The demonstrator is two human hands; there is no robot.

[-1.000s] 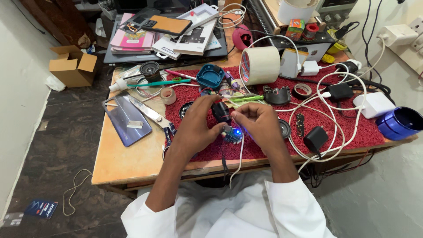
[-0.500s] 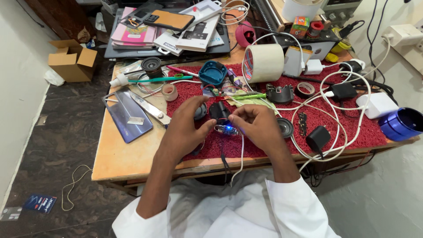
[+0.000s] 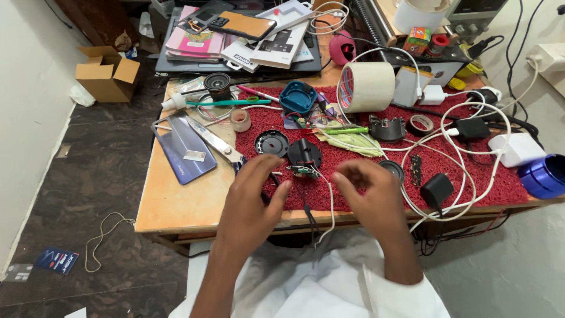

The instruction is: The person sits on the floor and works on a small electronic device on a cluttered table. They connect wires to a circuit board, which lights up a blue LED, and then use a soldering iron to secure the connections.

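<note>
Green circuit board on red mat — between open, empty left hand and right hand

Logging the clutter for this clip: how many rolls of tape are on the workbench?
3: a large white tape roll at the mat's far edge, a small beige roll left of the mat, a small roll near the chargers. Others may be hidden.

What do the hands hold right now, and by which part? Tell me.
Nothing. The left hand and right hand hover open on either side of the small circuit board on the red mat.
</note>
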